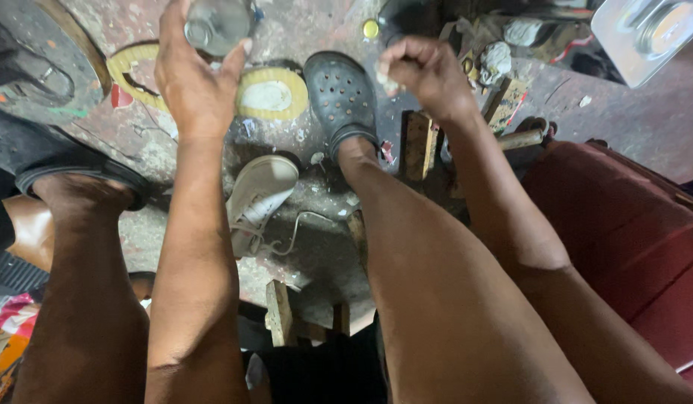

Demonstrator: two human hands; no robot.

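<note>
Two hands raised over a littered workshop floor

Left hand (pixel 195 71) wraps a small clear bottle (pixel 215 22), above the white sneaker (pixel 258 198); right hand (pixel 425 75), up right of the sneaker, pinches a pale scrap (pixel 381 77); a loose grip could probably spill the bottle onto the sneaker.

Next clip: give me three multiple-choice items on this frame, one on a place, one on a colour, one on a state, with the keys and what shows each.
1. Where does the white lace-up sneaker lie?
A. On the floor between the person's legs
B. On the dark red seat
C. In the right hand

2. What colour is the perforated rubber clog?
A. Yellow
B. Dark grey
C. Red

3. How is the left hand?
A. Flat on the floor
B. Empty and open
C. Closed on a clear glass bottle

Answers: 1 A, it rests on the stained concrete floor; 2 B, its upper is dark grey; 3 C, fingers wrap the bottle.
</note>
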